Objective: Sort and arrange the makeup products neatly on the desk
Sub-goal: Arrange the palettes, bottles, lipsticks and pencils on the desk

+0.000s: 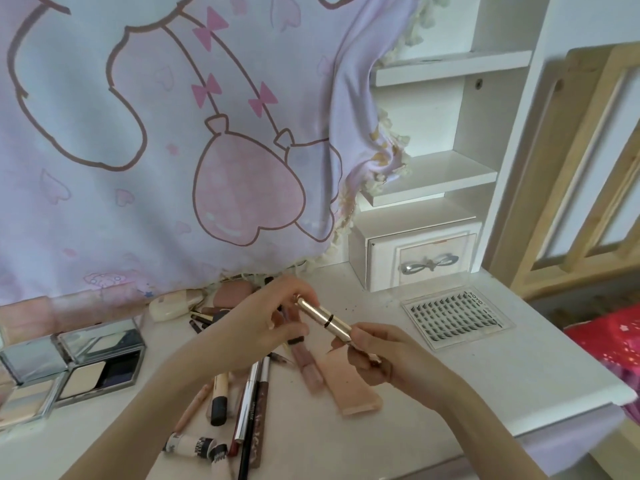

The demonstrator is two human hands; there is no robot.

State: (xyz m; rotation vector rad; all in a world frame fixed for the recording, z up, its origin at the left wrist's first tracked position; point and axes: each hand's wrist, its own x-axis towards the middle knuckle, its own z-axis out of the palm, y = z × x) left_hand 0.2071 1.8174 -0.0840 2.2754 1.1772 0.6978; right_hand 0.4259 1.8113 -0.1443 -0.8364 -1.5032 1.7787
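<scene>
Gold tube, up in the air over the middle of the desk, tilted, with a dark ring round its middle. Pinched at the top end by the left hand, fingers curled round it. Pinched at the low end by the right hand, fingers curled too. Maybe something thin tucked in that right hand as well; too blurry to tell.

Looks small, light and hard. Shiny and smooth, so likely slippery. Round, so likely to roll if put down on its side. Might pull apart at the ring. Best to hold by the sides, one end or both, with a gentle squeeze.

Right under the hands: a pink flat tube and a lip gloss, lying side by side and touching. To the left and nearer, a messy pile of pencils and sticks, crossing over each other. Easy to bump and set rolling. Two small cream bottles close to the front edge; could fall off.

Far left: open powder boxes with little mirrors. Breakable, so keep clear. Behind the hands, a white case and more bits half under the hanging cloth.

To the right: a clear lash tray, flat, next to a little drawer. In front of the tray, lots of bare desk, good room for a neat row. Careful at the rounded right edge; nothing there to stop a rolling tube.
</scene>
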